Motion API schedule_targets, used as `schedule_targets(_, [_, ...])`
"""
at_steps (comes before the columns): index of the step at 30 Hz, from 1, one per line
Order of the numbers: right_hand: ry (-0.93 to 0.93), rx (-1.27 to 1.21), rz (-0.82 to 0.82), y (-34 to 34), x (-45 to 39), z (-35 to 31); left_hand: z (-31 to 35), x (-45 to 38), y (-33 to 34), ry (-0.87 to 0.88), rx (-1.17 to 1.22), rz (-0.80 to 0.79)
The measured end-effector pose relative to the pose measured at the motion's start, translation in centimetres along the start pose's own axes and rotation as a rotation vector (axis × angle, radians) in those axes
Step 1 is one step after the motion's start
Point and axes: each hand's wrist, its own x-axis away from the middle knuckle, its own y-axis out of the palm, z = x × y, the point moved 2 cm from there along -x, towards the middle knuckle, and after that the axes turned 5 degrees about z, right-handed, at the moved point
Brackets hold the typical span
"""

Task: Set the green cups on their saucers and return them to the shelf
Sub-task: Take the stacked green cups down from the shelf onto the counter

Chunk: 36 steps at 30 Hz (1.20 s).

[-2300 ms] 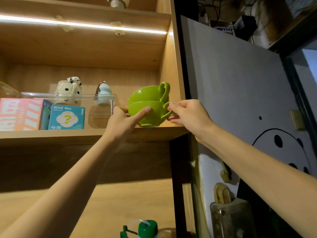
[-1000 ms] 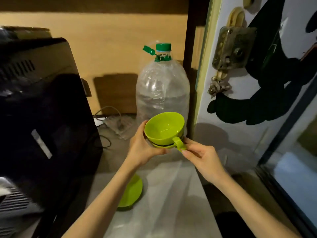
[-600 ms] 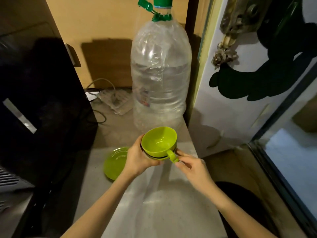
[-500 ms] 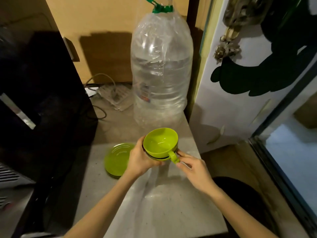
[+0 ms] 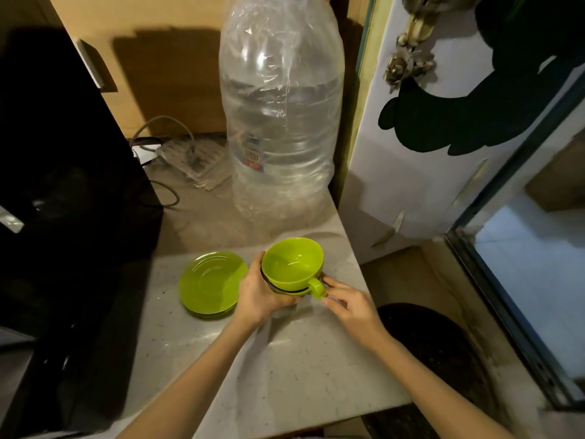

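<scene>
Head view: stacked green cups (image 5: 292, 267) low over pale speckled counter (image 5: 285, 375), left hand (image 5: 262, 291) cupping side, right hand (image 5: 349, 304) pinching handle, green saucers (image 5: 211, 282) just left, water jug (image 5: 280, 106) behind, black appliance (image 5: 63, 185) far left.

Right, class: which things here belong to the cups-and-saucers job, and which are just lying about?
Job:
- stacked green cups, held by left hand and right hand
- green saucers on the counter

Lying about:
- big water bottle
- cables
- black appliance
</scene>
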Motion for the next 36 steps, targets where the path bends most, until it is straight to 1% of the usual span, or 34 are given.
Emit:
schedule_targets(4, [0.017,0.023,-0.017,0.0,0.0,0.1,-0.1,0.3,0.1,-0.023,0.008,0.009])
schedule_targets(12, [0.036,0.062,-0.063,-0.2,0.0,0.1,0.0,0.5,0.2,0.012,0.032,0.007])
schedule_targets(14, [0.024,0.111,-0.103,-0.5,-0.1,-0.2,0.0,0.4,0.2,0.01,0.036,-0.011])
schedule_targets(17, [0.036,0.201,-0.207,-1.4,-0.6,-0.8,-0.1,0.1,0.3,0.01,-0.002,-0.051])
schedule_targets(19, [0.006,0.34,-0.235,-2.3,-0.8,-1.4,-0.1,-0.2,-0.1,-0.005,-0.012,-0.092])
schedule_targets(20, [-0.042,0.472,-0.2,-2.9,-0.9,-2.0,-0.1,-0.3,-0.4,-0.005,-0.011,-0.115])
schedule_targets(21, [-0.1,0.592,-0.131,-3.5,-1.1,-2.7,-0.1,-0.5,-0.9,0.005,-0.018,-0.135])
schedule_targets(22, [-0.161,0.652,-0.04,-4.0,-1.4,-3.6,-0.1,-0.6,-1.5,0.019,-0.04,-0.153])
schedule_targets(23, [-0.222,0.66,0.035,-4.3,-1.7,-4.5,-0.2,-0.7,-2.2,0.036,-0.066,-0.166])
schedule_targets(24, [-0.28,0.64,0.077,-4.4,-2.2,-5.5,-0.3,-0.8,-2.9,0.05,-0.085,-0.169])
schedule_targets(26, [-0.379,0.587,0.092,-3.8,-3.3,-7.1,-0.6,-0.8,-4.4,0.068,-0.098,-0.133])
schedule_targets(30, [-0.49,0.503,-0.019,-0.7,-5.5,-9.9,-1.7,-0.6,-7.5,0.092,-0.161,0.137])
schedule_targets(32, [-0.551,0.524,-0.074,1.2,-6.5,-10.5,-2.4,-0.3,-8.3,0.094,-0.179,0.22])
schedule_targets(34, [-0.602,0.565,-0.173,3.7,-7.7,-10.9,-3.5,0.0,-9.0,0.067,-0.218,0.244])
schedule_targets(36, [-0.591,0.614,-0.291,6.1,-8.8,-11.3,-4.8,0.0,-9.4,0.017,-0.27,0.213])
